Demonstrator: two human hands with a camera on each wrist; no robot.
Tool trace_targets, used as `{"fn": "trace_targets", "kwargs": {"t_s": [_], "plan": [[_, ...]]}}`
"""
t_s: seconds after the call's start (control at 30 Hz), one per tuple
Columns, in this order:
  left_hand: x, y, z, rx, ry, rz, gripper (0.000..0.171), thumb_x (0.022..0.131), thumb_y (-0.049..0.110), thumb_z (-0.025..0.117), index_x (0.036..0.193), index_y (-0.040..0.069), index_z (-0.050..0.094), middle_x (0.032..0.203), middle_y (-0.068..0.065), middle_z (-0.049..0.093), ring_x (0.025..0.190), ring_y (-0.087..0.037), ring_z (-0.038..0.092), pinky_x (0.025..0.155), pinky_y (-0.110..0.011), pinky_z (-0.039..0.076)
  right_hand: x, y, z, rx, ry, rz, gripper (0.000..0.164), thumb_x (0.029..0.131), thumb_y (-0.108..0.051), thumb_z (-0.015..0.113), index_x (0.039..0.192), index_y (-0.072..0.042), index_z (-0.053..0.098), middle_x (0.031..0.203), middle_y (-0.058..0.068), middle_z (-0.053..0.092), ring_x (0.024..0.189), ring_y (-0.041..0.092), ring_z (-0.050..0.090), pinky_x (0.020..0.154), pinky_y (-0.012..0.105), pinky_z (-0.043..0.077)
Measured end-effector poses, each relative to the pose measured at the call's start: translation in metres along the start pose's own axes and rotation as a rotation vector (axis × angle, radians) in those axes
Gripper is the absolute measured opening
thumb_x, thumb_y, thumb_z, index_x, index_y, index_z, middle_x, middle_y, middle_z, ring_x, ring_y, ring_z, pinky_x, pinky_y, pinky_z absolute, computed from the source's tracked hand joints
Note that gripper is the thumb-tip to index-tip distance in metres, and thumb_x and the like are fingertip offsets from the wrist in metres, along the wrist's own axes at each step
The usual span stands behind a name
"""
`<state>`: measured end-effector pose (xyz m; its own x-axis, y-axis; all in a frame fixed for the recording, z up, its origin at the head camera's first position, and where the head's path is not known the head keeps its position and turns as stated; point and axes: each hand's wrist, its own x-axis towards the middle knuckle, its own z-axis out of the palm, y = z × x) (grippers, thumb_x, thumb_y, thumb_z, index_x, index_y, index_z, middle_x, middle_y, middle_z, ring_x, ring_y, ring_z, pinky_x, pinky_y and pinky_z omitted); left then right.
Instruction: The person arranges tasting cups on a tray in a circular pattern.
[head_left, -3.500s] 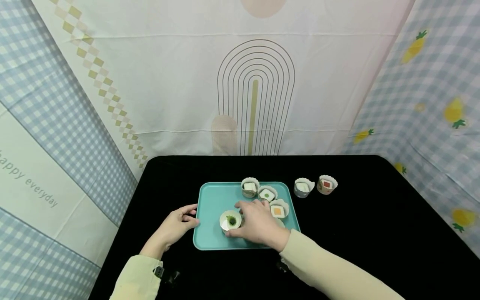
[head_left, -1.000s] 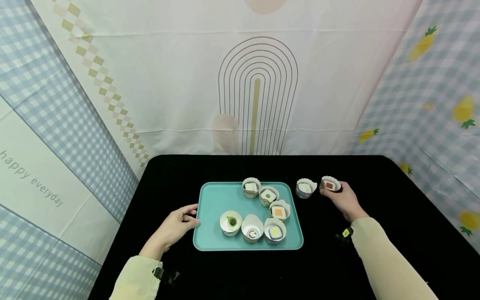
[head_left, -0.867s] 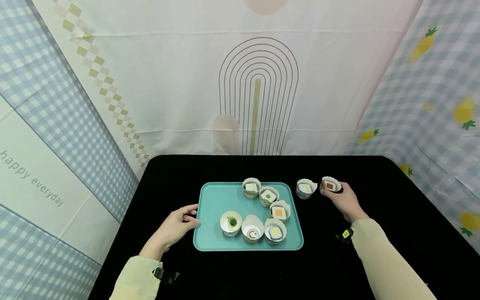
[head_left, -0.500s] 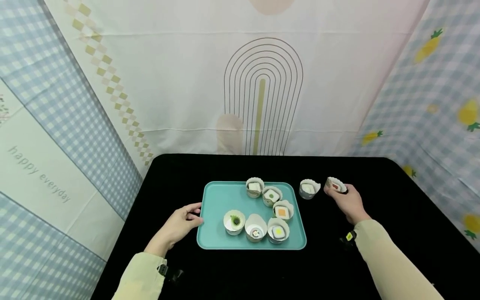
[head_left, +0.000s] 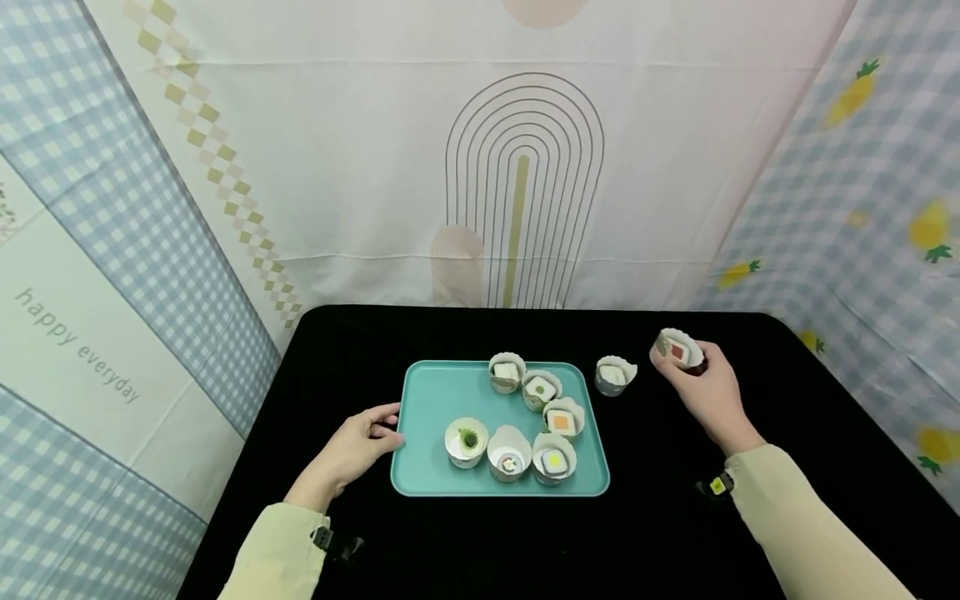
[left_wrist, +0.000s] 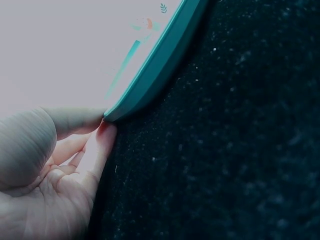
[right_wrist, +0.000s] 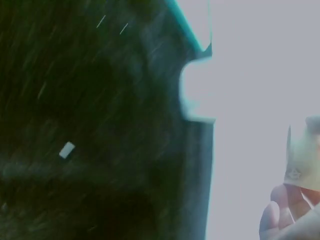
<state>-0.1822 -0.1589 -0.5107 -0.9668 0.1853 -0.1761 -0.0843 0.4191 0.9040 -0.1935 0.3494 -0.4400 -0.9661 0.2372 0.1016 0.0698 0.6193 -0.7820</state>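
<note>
In the head view my right hand [head_left: 716,400] grips a paper muffin cup [head_left: 665,344] with a red-topped white piece inside. The cup is tilted, and the right wrist view shows its side above my fingertips [right_wrist: 281,195]. At the left edge of a turquoise tray [head_left: 437,398], my left hand [head_left: 352,450] pinches the rim between thumb and fingers; the left wrist view shows the tray edge [left_wrist: 150,75] at the fingertips. Just left of the held cup, another paper cup [head_left: 611,385] with a white piece stands on the black table.
Several paper cups curve along the tray's right and front: a white-piece cup [head_left: 506,383], a green-dotted one [head_left: 540,398], an orange-topped one [head_left: 562,421], a yellow-topped one [head_left: 555,471], one with a small roll [head_left: 508,475] and one with green garnish [head_left: 466,457]. Curtains [head_left: 360,167] enclose the table.
My right hand left the cups on the tray, moved right and took hold of the red-topped cup. It has since tilted and lifted that cup. My left hand stays at the tray's edge.
</note>
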Motion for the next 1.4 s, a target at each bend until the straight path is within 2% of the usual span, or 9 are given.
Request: {"fn": "trace_targets", "kwargs": {"t_s": [0.13, 0.27, 0.43, 0.6, 0.73, 0.87, 1.03, 1.2, 1.4], "plan": [[0.0, -0.001, 0.0, -0.007, -0.009, -0.003, 0.055, 0.091, 0.016, 0.069, 0.142, 0.013, 0.049, 0.118, -0.005, 0.055, 0.094, -0.016, 0.058, 0.09, -0.043, 0.046, -0.008, -0.032, 0.008, -0.05, 0.01, -0.112, 0.068, 0.088, -0.054, 0.064, 0.132, -0.007, 0.045, 0.118, 0.012, 0.05, 0.089, 0.022, 0.052, 0.065, 0.029, 0.048], [0.0, -0.001, 0.0, -0.015, -0.013, 0.001, 0.055, 0.091, 0.015, 0.069, 0.142, 0.013, 0.049, 0.117, -0.005, 0.055, 0.093, -0.016, 0.058, 0.09, -0.042, 0.046, -0.016, -0.059, 0.022, -0.054, -0.033, -0.199, 0.06, 0.087, -0.05, 0.067, 0.128, -0.01, 0.048, 0.111, 0.009, 0.052, 0.08, 0.023, 0.051, 0.061, 0.03, 0.046], [0.001, -0.001, 0.0, -0.018, -0.012, 0.001, 0.055, 0.091, 0.016, 0.069, 0.142, 0.013, 0.049, 0.117, -0.005, 0.055, 0.093, -0.017, 0.058, 0.09, -0.043, 0.046, -0.025, -0.086, 0.047, -0.046, -0.14, -0.302, 0.054, 0.086, -0.044, 0.071, 0.124, -0.013, 0.05, 0.107, 0.006, 0.055, 0.083, 0.021, 0.055, 0.065, 0.035, 0.049], [0.0, 0.0, -0.001, -0.022, -0.014, 0.0, 0.055, 0.091, 0.015, 0.069, 0.142, 0.013, 0.049, 0.117, -0.006, 0.055, 0.093, -0.017, 0.058, 0.089, -0.042, 0.046, -0.033, -0.106, 0.078, -0.028, -0.298, -0.374, 0.05, 0.084, -0.036, 0.075, 0.122, -0.014, 0.051, 0.109, 0.004, 0.057, 0.087, 0.018, 0.057, 0.072, 0.039, 0.05], [-0.002, 0.002, 0.0, -0.022, -0.012, -0.002, 0.054, 0.092, 0.015, 0.068, 0.142, 0.013, 0.049, 0.118, -0.006, 0.055, 0.093, -0.017, 0.058, 0.089, -0.043, 0.046, -0.037, -0.117, 0.105, -0.031, -0.39, -0.367, 0.047, 0.084, -0.032, 0.076, 0.12, -0.014, 0.05, 0.111, 0.005, 0.057, 0.092, 0.015, 0.058, 0.078, 0.038, 0.051], [-0.002, 0.003, 0.0, -0.018, -0.005, -0.008, 0.055, 0.092, 0.016, 0.068, 0.143, 0.013, 0.048, 0.118, -0.006, 0.055, 0.094, -0.017, 0.058, 0.09, -0.044, 0.045, -0.041, -0.127, 0.132, -0.084, -0.436, -0.362, 0.048, 0.084, -0.032, 0.076, 0.121, -0.014, 0.051, 0.111, 0.004, 0.058, 0.091, 0.012, 0.058, 0.079, 0.033, 0.05], [-0.003, 0.003, 0.001, -0.014, -0.004, -0.008, 0.055, 0.092, 0.016, 0.068, 0.143, 0.013, 0.048, 0.117, -0.006, 0.055, 0.093, -0.017, 0.058, 0.09, -0.044, 0.045, -0.047, -0.138, 0.159, -0.072, -0.497, -0.328, 0.049, 0.086, -0.034, 0.074, 0.121, -0.01, 0.05, 0.099, 0.003, 0.059, 0.077, 0.011, 0.059, 0.068, 0.031, 0.051], [-0.001, 0.003, 0.001, -0.016, -0.003, -0.005, 0.054, 0.092, 0.015, 0.068, 0.142, 0.013, 0.049, 0.117, -0.005, 0.055, 0.094, -0.017, 0.058, 0.09, -0.044, 0.045, -0.052, -0.146, 0.176, -0.079, -0.495, -0.286, 0.052, 0.088, -0.032, 0.071, 0.125, -0.004, 0.048, 0.081, 0.004, 0.054, 0.057, 0.014, 0.05, 0.052, 0.031, 0.044], [-0.001, 0.001, 0.0, -0.016, -0.007, 0.0, 0.055, 0.092, 0.015, 0.068, 0.142, 0.013, 0.049, 0.117, -0.005, 0.055, 0.093, -0.017, 0.058, 0.09, -0.044, 0.045, -0.055, -0.149, 0.191, -0.145, -0.45, -0.283, 0.061, 0.087, -0.034, 0.072, 0.133, -0.002, 0.046, 0.089, 0.0, 0.056, 0.065, 0.012, 0.054, 0.058, 0.03, 0.046]]}}
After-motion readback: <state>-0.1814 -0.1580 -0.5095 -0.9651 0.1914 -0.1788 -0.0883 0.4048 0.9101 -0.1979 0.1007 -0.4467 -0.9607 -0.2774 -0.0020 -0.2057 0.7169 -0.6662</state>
